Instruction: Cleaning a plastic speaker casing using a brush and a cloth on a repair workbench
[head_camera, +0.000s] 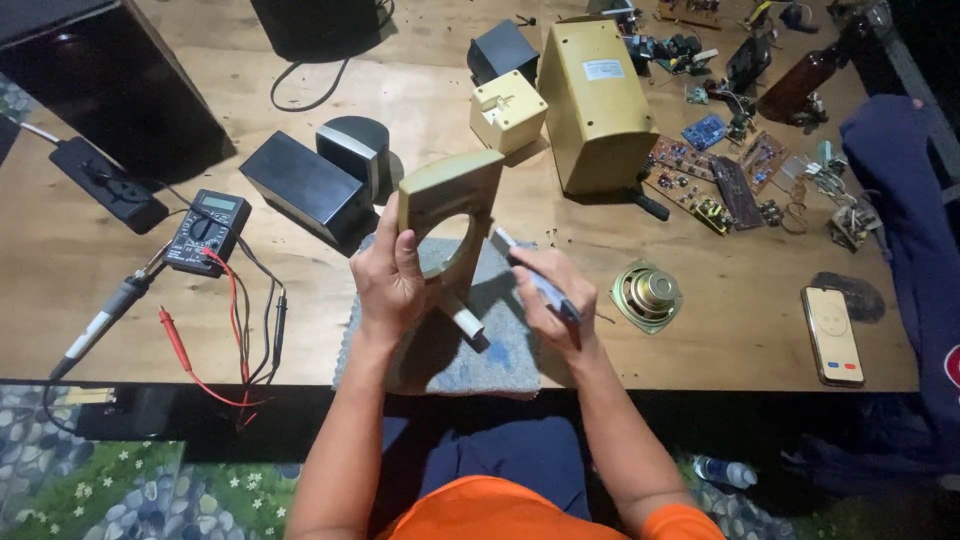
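the left hand (388, 275) is clenched round the edge of an olive-green speaker front panel (450, 215) with one round hole in it, holding it upright over a grey cloth mat (500, 340) at the near edge of the wooden table (700, 340). the right hand (545, 290) grips one slim grey-blue tool (530, 275) like a pen, its tip up by the panel's right edge; whether it touches the panel cannot be told.

in the head view, one loose round speaker driver (647, 295) lies just right of the right hand, and one phone (832, 335) lies face up further right. behind the panel stand one tall yellowish speaker box (598, 105) and one small cream box (508, 110). three dark speaker boxes (305, 185) are counted behind the left hand. one multimeter (207, 230) sits at the left with two probes, one red and one black, and one soldering iron (100, 325) lies near it. several circuit boards (700, 175) are scattered at the far right.
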